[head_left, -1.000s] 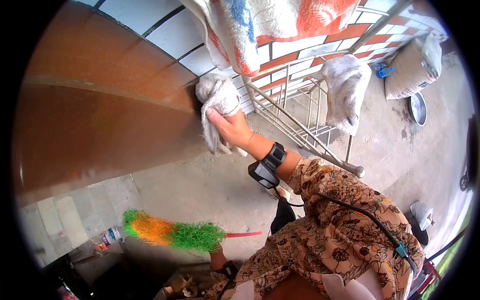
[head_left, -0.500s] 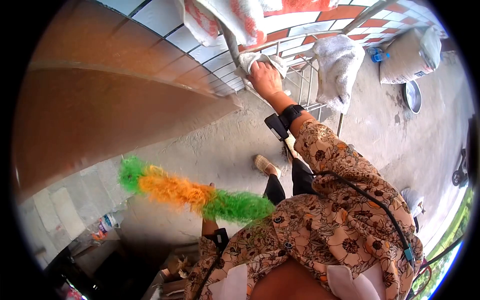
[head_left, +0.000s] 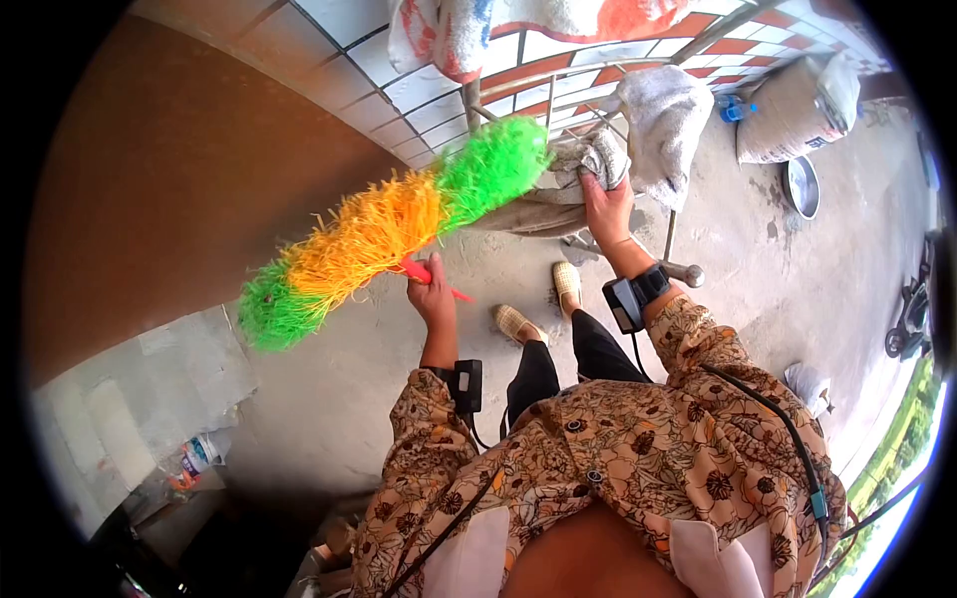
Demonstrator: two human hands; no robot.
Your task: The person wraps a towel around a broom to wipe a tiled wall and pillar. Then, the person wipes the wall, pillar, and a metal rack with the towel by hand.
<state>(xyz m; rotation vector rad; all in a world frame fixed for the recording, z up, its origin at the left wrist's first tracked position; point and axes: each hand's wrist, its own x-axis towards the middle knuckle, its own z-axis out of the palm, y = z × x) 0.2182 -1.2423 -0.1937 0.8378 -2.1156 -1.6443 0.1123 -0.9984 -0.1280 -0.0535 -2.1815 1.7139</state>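
My left hand is closed around the red handle of a duster with shaggy green and orange bristles. The duster slants across the front of me, and its far green end overlaps the cloth. In my right hand is a bunched grey cloth, its lower part trailing left behind the duster's green tip. Just beyond that hand is a metal rack, with a white towel hung on its right side and a red-and-white towel higher up.
A large brown panel fills the left, beside a tiled wall. At the right are a stuffed sack, a blue bottle and a metal basin on the concrete floor. Pale blocks lie lower left.
My left hand has raised the duster up and forward from near my waist. My right hand has drawn the grey cloth off the rack's left corner, moving right and closer to me.
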